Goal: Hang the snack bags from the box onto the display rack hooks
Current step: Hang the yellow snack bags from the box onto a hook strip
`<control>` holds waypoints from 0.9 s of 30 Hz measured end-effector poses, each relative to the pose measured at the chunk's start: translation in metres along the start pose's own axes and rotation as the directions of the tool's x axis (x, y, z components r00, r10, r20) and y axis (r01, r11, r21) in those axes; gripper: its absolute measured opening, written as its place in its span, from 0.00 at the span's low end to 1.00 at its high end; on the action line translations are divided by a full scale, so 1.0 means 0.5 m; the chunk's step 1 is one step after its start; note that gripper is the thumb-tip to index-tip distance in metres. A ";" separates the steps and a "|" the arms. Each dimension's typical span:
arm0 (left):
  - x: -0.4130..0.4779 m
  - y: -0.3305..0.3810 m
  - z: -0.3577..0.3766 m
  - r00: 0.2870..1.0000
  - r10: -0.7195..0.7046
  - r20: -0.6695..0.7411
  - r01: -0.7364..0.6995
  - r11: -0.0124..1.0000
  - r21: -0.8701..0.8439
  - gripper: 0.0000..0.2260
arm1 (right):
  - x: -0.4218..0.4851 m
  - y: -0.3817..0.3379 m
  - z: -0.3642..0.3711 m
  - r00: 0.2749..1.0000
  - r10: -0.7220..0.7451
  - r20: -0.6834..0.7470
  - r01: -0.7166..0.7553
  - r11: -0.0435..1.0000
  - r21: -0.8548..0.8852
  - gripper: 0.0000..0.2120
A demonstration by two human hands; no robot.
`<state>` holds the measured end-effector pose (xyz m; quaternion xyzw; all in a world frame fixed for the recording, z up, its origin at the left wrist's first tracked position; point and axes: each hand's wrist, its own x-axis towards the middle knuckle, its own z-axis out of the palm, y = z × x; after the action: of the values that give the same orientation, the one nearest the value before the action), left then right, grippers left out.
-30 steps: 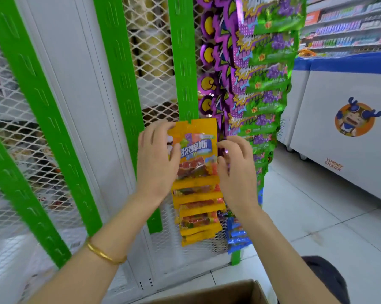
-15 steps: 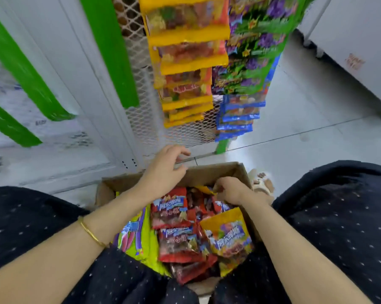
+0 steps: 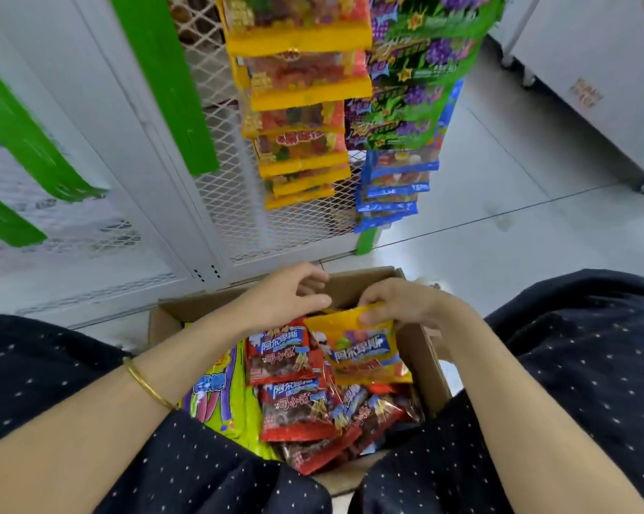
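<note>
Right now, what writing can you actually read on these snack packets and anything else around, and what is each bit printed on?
"阿尔卑斯": blue banner on the yellow bag pinched by the right hand.
"阿尔卑斯": banner on the upper red bag in the box.
Second line on that red bag: blurred; perhaps "小", unsure.
Hanging orange bags, green-purple bags, blue bags: print too blurred.
Marking on the white cabinet: unreadable.

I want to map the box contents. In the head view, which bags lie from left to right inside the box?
Green-yellow bag → red bags → yellow bag pinched by the right hand.
</note>
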<state>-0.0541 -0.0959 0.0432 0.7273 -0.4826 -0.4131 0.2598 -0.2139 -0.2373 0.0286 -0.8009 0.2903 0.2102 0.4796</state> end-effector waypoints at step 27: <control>-0.048 0.557 -0.541 0.402 0.412 -0.818 -0.458 0.864 0.210 0.15 | -0.246 -0.550 -0.347 0.232 -0.556 -0.798 0.741 0.632 -0.225 0.07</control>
<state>0.0360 -0.1910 0.4098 0.6759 -0.4581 0.0601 0.5742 -0.1119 -0.2571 0.3604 -0.7924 0.1333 -0.4328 0.4086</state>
